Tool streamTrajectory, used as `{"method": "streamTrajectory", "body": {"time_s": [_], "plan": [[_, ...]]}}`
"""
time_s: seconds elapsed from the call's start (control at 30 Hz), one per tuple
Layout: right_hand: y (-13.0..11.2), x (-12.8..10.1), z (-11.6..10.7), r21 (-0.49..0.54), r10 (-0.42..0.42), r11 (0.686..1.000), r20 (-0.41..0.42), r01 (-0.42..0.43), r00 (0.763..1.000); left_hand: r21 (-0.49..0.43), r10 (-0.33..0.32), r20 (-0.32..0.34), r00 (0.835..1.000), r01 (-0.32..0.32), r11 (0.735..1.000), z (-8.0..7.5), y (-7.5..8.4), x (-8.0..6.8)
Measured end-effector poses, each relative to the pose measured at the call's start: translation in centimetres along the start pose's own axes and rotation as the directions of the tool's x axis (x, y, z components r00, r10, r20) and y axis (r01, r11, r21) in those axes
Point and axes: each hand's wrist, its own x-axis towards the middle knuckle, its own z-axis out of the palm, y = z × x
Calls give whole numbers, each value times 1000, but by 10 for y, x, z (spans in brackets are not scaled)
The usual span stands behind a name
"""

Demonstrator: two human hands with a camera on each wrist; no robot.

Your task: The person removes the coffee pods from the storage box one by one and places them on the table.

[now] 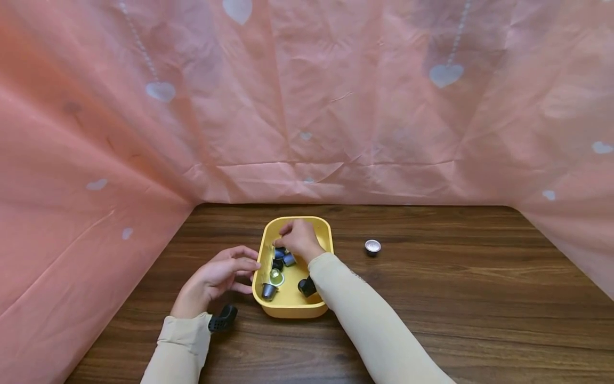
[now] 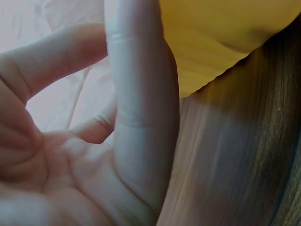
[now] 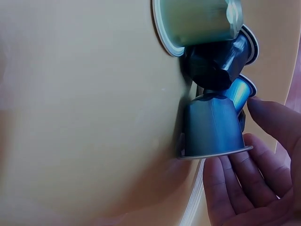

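Coffee capsules lie in a yellow bin (image 1: 292, 314), several of them along its left wall. My right hand (image 1: 299, 237) reaches inside, over the far left part of the bin. In the right wrist view its thumb is beside a bright blue capsule (image 3: 241, 92), and its fingers extend under the rim of a larger blue capsule (image 3: 214, 126). A black capsule (image 3: 218, 61) and a green one (image 3: 200, 21) lie above these. My left hand (image 1: 218, 274) is at the bin's left wall, fingers apart, fingertips right at the rim.
A grey capsule (image 1: 269, 291) lies in the near left corner of the bin, and a black one (image 1: 307, 287) at the right, partly behind the sleeve. To the right of the bin a silver-topped capsule (image 1: 372, 247) sits on the wooden table (image 1: 455, 266). Pink curtains (image 1: 360, 106) enclose the back and sides.
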Motion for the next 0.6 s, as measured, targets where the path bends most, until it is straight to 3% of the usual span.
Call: {"method": "streamTrajectory", "body": {"time_s": [0.6], "plan": [[2,1,0,-22,-1,1000,24,2,1000,8,-5,-12,1000,5,1000,-1,0,1]]}}
